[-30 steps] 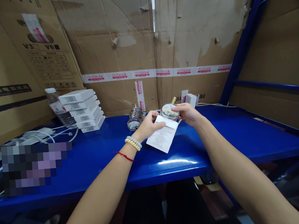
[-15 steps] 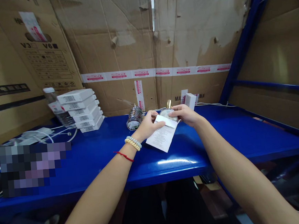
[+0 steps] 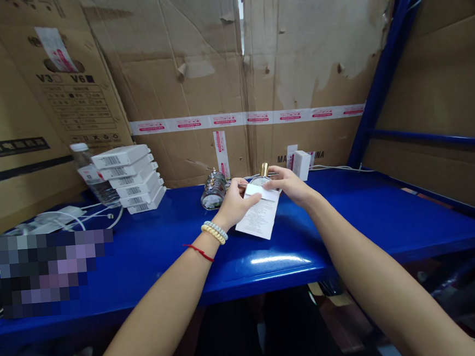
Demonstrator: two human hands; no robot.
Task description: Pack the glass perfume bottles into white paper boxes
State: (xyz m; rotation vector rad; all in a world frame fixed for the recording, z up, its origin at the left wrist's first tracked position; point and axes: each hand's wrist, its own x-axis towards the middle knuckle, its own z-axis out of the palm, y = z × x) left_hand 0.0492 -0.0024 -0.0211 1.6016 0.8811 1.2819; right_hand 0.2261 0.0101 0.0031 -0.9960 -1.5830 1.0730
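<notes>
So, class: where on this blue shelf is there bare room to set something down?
Bare shelf runs right of the right hand, and along the front edge. Crowded: the stacked white boxes and cables at left, the bottle by the left hand.

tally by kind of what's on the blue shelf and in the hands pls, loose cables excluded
Glass perfume bottles: 2, one held by the right hand with a gold cap, one lying on the blue shelf at
Flat white boxes, stacked: 6
Small upright white box: 1
Plastic water bottle: 1
Printed white carton under the left hand: 1
Total: 11
</notes>
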